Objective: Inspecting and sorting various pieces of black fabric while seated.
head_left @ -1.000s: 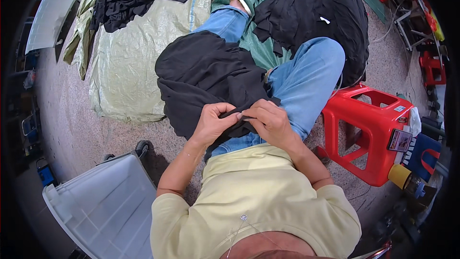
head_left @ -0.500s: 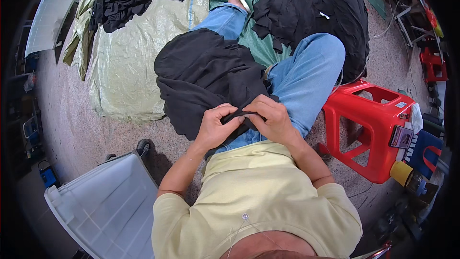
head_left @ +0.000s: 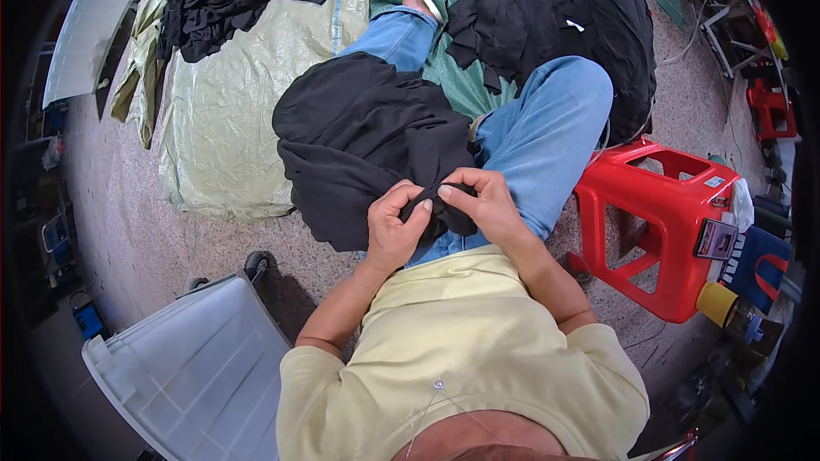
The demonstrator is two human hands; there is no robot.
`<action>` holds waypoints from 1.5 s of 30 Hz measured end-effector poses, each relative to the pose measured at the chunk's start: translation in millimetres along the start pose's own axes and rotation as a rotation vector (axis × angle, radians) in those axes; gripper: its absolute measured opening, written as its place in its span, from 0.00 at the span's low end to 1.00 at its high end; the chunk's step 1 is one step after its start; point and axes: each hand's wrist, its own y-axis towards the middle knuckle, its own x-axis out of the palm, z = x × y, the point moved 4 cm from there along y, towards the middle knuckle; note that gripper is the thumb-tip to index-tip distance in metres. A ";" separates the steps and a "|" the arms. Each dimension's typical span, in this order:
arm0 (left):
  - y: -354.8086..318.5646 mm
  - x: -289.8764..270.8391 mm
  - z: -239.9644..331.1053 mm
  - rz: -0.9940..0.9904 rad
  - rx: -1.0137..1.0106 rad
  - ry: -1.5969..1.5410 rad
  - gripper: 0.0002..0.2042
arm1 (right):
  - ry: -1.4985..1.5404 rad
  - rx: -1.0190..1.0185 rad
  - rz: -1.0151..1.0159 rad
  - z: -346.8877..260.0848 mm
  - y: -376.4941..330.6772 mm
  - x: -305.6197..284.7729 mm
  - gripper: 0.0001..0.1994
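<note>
Black garment [head_left: 367,137] pinched between both hands

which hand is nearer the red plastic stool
Right. The right hand pinches the black garment just left of the red stool; the left hand sits farther left.

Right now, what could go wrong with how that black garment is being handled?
Both hands, left hand and right hand, pinch one small edge of the black garment; most of it hangs loose over the left knee, so it may slide onto the gritty floor. The red stool stands close by the right elbow and could get knocked.
</note>
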 end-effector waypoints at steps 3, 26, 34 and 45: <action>-1.7 -0.5 3.7 0.058 -0.256 -0.111 0.02 | 0.009 0.047 0.008 0.7 0.3 -1.7 0.05; 62.6 16.9 10.9 -0.152 -0.519 -0.569 0.08 | -0.665 -0.668 0.089 -60.2 -19.3 24.8 0.10; 46.6 7.3 17.2 -0.285 -0.479 -0.478 0.04 | -0.427 -0.318 0.217 -46.5 -7.2 -5.9 0.14; 40.2 5.3 7.1 -0.072 -0.533 -0.762 0.05 | -0.307 -0.275 -0.019 -37.7 -0.7 -14.8 0.09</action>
